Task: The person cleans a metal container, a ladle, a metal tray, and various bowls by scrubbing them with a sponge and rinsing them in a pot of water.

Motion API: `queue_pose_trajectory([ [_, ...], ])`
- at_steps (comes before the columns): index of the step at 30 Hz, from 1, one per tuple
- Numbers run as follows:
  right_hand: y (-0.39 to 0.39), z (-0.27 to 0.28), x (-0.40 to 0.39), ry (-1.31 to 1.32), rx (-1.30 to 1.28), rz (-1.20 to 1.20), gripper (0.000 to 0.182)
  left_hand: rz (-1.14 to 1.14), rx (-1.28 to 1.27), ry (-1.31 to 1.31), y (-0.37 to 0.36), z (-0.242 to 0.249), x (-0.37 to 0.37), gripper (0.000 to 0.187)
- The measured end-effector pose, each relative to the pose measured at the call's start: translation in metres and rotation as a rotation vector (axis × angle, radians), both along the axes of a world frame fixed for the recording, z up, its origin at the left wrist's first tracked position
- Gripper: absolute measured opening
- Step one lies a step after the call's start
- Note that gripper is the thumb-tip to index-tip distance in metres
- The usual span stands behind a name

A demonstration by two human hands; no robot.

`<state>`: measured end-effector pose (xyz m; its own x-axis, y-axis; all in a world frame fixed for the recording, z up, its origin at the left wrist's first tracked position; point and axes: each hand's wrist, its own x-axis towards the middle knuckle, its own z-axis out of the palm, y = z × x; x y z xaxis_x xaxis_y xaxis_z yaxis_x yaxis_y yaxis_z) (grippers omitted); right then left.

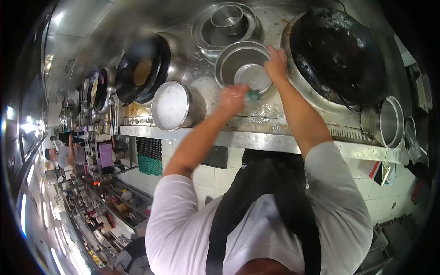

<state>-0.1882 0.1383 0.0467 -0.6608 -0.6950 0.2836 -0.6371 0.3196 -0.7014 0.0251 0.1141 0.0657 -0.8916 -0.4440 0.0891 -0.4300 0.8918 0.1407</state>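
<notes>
A round steel pot (225,68) sits tilted toward me on the wet steel stovetop, a little shallow liquid or shine at its bottom. My right hand (276,64) grips its right rim with the fingers over the far edge. At the near rim is my left hand (233,99), blurred by motion and closed round a green scouring pad (252,95). Just behind the pot stands a wide steel basin (201,34) with a smaller steel bowl (228,20) in it.
A large black wok (339,55) rests at right, another wok (123,78) at left. A pot of white foamy contents (170,106) stands near the front edge (275,140). A steel pot (393,121) is at far right. A person (68,156) stands in the distance at left.
</notes>
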Motion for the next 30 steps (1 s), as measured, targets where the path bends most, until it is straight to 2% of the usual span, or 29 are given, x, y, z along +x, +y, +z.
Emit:
queue_pose_trajectory([
  [2,0.010,-0.008,0.019,-0.086,0.090,-0.165,0.052,0.276,0.023,0.027,0.043,-0.014,-0.048,0.047],
  [4,0.009,-0.008,0.011,-0.064,0.084,-0.046,0.050,0.414,0.209,0.142,0.065,-0.004,-0.072,0.050],
  [7,-0.005,-0.012,-0.019,0.019,0.068,0.148,0.049,0.079,0.199,0.189,0.048,0.000,-0.037,0.049],
  [8,-0.014,-0.019,-0.027,0.068,0.063,0.206,0.049,-0.115,0.204,0.141,0.029,0.021,-0.014,0.047],
  [10,-0.018,-0.020,-0.030,0.083,0.064,0.323,0.051,-0.571,0.131,0.071,-0.049,0.022,0.027,0.041],
  [12,-0.020,-0.007,-0.031,0.020,0.080,0.446,0.052,-0.672,-0.124,-0.008,-0.110,0.037,0.041,0.038],
  [15,-0.028,-0.016,-0.028,0.024,0.063,0.420,0.056,-0.540,-0.201,-0.130,-0.110,0.036,0.041,0.034],
  [18,0.004,-0.021,-0.010,-0.296,-0.074,0.068,0.059,-0.304,-0.067,-0.069,-0.060,0.017,0.034,0.033],
  [20,0.017,-0.026,0.018,-0.548,-0.237,-0.052,0.059,0.031,0.130,0.006,0.003,0.016,0.007,0.031],
  [21,0.023,-0.027,0.026,-0.670,-0.317,-0.116,0.059,0.119,0.160,0.050,0.021,0.005,-0.008,0.033],
  [22,0.026,-0.023,0.023,-0.574,-0.259,-0.112,0.059,0.211,0.190,0.097,0.033,0.003,-0.018,0.037],
  [24,0.020,-0.005,0.018,-0.383,-0.149,-0.068,0.059,0.160,0.381,0.158,0.036,0.016,-0.014,0.041],
  [26,0.009,0.022,0.022,-0.341,-0.158,0.043,0.059,0.144,0.643,0.198,0.018,0.027,0.006,0.050],
  [28,0.010,0.057,0.030,-0.308,-0.055,0.096,0.059,0.173,0.707,0.458,-0.007,0.027,0.048,0.045],
  [29,0.008,0.069,0.033,-0.261,-0.059,0.151,0.059,0.322,0.385,0.507,-0.019,0.024,0.068,0.040],
  [30,0.009,0.077,0.034,-0.209,-0.059,0.196,0.059,0.430,0.479,0.523,-0.033,0.038,0.094,0.036],
])
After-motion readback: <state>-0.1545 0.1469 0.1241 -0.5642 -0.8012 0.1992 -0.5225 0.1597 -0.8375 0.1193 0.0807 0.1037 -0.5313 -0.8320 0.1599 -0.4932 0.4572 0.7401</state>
